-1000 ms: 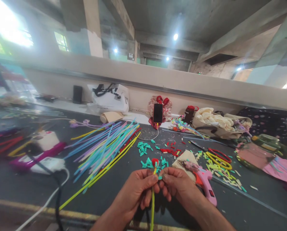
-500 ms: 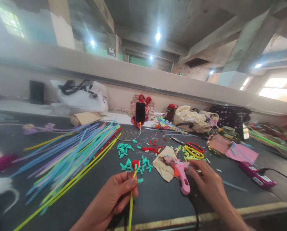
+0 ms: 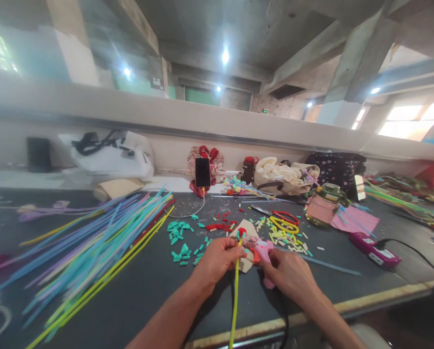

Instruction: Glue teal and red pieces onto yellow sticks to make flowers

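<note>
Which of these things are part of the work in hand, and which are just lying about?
In use, apparently:
yellow stem with red tip, in the left hand
pink glue gun, in the right hand
teal pieces, probably

Seemingly just lying about:
phone
white bag
red-lidded bottle

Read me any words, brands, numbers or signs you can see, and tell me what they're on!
No word, brand or number is clear enough to read.
White bag: black marks, too blurred to tell if they're letters.
Bottle: pale marks, too small.
Purple box: pale label, too blurred.
Dark sign far back: white marks, too small.
Green sign: too small.
</note>
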Available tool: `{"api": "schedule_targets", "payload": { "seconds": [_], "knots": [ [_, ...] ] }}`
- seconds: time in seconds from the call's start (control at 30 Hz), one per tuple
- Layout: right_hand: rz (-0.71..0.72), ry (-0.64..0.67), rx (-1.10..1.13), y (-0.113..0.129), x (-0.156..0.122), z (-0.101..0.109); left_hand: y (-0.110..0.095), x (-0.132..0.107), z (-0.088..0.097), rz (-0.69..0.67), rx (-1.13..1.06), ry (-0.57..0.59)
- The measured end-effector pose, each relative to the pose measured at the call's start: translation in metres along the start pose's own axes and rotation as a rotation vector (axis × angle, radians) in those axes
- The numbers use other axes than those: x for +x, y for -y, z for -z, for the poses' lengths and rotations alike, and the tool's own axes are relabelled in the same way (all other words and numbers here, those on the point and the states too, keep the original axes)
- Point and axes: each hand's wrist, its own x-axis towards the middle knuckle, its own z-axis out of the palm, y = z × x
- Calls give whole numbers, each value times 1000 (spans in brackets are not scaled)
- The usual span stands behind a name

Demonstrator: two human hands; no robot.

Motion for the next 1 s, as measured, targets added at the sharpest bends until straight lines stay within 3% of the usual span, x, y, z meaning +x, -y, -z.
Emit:
{"api": "schedule_targets", "payload": {
  "seconds": [0.27, 0.5, 0.7, 0.83, 0.93, 1.0],
  "knots": [
    [-72, -64, -9, 1, -2, 3, 25, 17, 4, -68, 151, -86],
    [-180, -233, -9, -8, 3, 31, 28, 18, 5, -102, 171, -94],
    [-238, -338, 180, -15, 12, 43, 26, 16, 3, -112, 104, -62],
    [-186, -363, 455, -10, 12, 39, 19, 9, 5, -114, 26, -54],
    [-121, -357, 1050, 4, 8, 31, 10, 0, 12, -93, -100, -82],
    [-171, -287, 1452, 15, 6, 25, 5, -6, 20, -73, -213, -114]
  ]
}}
